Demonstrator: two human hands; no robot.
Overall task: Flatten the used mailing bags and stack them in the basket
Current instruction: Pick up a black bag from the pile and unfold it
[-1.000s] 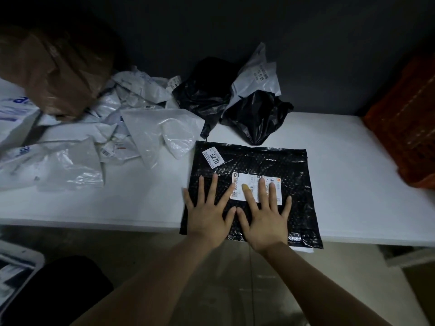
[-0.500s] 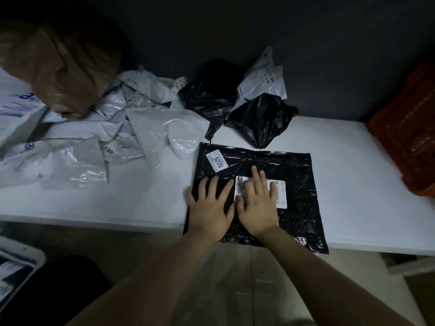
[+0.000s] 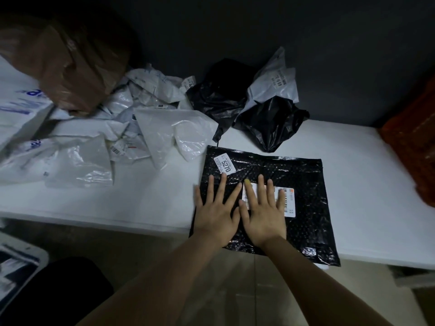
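A black bubble mailing bag [image 3: 303,184] lies flat on the white table [image 3: 353,161], its near edge hanging over the table's front. It carries a small "5270" sticker and a white shipping label [image 3: 288,203]. My left hand [image 3: 216,208] presses flat on the bag's left part, fingers spread. My right hand [image 3: 263,210] lies flat beside it, fingers over the label. An orange basket [image 3: 414,147] stands at the table's right end, partly out of view.
Crumpled white mailing bags [image 3: 98,137] are heaped on the table's left. Two crumpled black bags [image 3: 268,121] and a grey one [image 3: 275,78] lie at the back by the dark wall. A brown bag [image 3: 70,67] tops the left heap.
Both hands slid forward over the black bag and stayed flat; fingers that bunched half a second ago are spread again.
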